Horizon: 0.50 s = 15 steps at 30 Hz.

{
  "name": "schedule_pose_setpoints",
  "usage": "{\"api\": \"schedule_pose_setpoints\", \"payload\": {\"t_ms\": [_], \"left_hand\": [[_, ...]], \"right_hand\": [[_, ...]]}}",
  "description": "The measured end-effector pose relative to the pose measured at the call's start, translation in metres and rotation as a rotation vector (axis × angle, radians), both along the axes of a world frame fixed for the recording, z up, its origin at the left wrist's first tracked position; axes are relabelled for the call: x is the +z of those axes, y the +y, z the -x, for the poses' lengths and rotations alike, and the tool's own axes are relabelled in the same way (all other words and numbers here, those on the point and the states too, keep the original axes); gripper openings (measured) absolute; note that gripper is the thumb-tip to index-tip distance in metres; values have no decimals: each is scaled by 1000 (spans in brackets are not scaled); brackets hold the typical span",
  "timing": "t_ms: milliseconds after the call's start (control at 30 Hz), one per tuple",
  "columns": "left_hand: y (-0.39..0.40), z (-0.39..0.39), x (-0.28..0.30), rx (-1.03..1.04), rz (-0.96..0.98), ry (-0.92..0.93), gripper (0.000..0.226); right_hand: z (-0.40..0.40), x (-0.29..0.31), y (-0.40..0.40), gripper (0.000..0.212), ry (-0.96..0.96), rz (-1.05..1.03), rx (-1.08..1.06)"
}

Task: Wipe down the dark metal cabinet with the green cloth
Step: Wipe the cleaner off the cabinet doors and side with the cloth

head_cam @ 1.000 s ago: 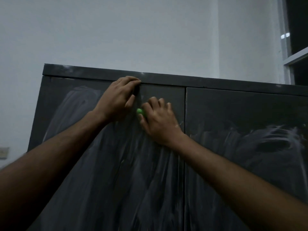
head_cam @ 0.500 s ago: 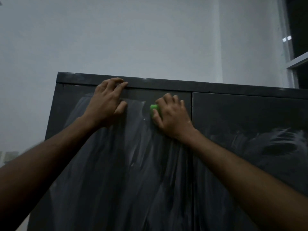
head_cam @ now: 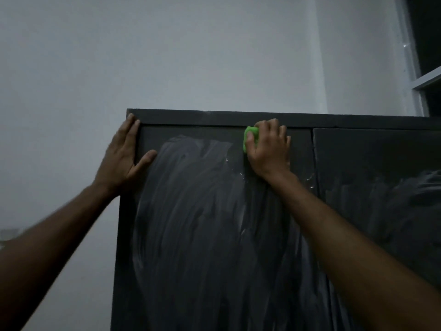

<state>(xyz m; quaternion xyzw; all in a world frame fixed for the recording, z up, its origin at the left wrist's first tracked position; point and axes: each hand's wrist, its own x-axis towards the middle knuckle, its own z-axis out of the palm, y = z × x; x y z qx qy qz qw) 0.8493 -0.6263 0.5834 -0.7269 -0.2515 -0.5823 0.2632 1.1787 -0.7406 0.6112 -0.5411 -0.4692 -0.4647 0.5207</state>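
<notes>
Dark metal fills the lower part of the view: the cabinet (head_cam: 238, 247) is seen from the front, its two doors divided by a vertical seam toward three o'clock. Pale, streaky smears are spread over the left door (head_cam: 202, 223), and fainter ones over the right door (head_cam: 381, 199).

At about twelve o'clock on the left door, just under the top rail, the green cloth (head_cam: 250, 138) is bunched and pressed against the metal by the right hand (head_cam: 268, 151), whose fingers are curled over it so that only its left part is seen. At nine o'clock from the cloth, well apart from it, the left hand (head_cam: 124, 155) is laid flat and spread wide on the cabinet's upper left corner, fingers pointing up along the edge, thumb resting on the door; nothing is held in it. A pale wall (head_cam: 167, 56) is seen behind.
</notes>
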Motion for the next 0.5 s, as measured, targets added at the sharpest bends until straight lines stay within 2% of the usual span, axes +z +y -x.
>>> {"api": "schedule_pose_setpoints", "payload": {"t_ms": [67,133,233,300,400,433,500], "left_hand": [[7,-6,-2,-71,-10,-48,90],[13,-6,-2,-110,-25,-65,88],[20,-6,-2,-148,-36,-67,86],[22,-6,-2,-181,-44,-77,85],[25,-7,-1,-205,-51,-89,85],[26,-8,-2,-210,-49,-90,85],[27,-7,-3,-223,-44,-89,85]], "right_hand": [[26,2,6,34,27,-6,11],[44,-14,12,33,-133,42,24],[24,-40,4,36,-370,120,11],[8,-34,-1,33,-274,85,-16],[20,-2,6,33,19,-20,-43],[36,2,12,33,38,-25,-46],[66,-7,21,34,-78,5,-12]]}}
